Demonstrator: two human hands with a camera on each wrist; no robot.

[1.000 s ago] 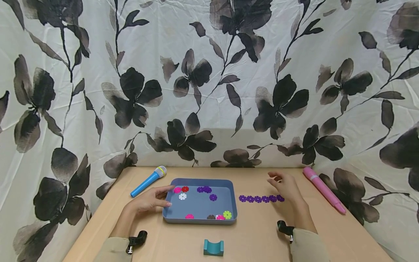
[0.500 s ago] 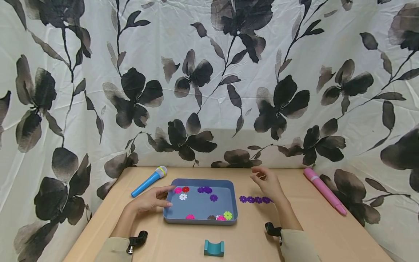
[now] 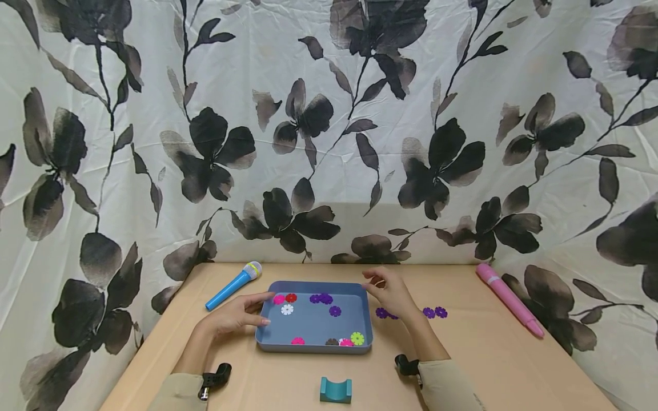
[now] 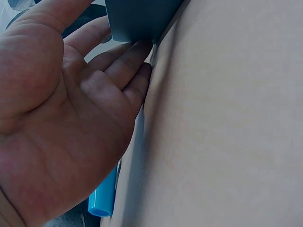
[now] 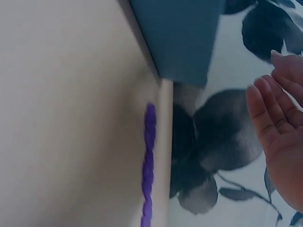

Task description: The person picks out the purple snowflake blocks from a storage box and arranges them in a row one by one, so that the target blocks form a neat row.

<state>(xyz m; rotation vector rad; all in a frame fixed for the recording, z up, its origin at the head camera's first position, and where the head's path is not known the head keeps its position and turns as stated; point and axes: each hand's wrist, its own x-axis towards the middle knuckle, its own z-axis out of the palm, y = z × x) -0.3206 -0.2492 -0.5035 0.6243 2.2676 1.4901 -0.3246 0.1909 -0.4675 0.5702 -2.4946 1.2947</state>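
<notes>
My left hand (image 3: 233, 314) rests at the left side of a shallow grey-blue tray (image 3: 303, 325), its straight fingers and thumb touching the rim. In the left wrist view, fingertips lie close to the tray's corner (image 4: 137, 23). My right hand (image 3: 390, 291) hovers at the tray's right back corner with loosely bent fingers, nothing visible in them. Purple flower-shaped discs (image 3: 440, 312) form a row right of the tray, its middle hidden by my right forearm. Inside the tray lie purple (image 3: 335, 311), white (image 3: 287, 309), red (image 3: 291, 298), pink and lime discs.
A blue toy microphone (image 3: 233, 290) lies at the back left of the table. Toward the right edge is a pink stick-like piece (image 3: 509, 298). A teal block with a curved hollow (image 3: 336, 390) stands in front of the tray. A flowered cloth (image 3: 329, 171) hangs behind.
My right hand has moved left, from over the right end of the purple row to the tray's right back corner. The left hand and tray have stayed put.
</notes>
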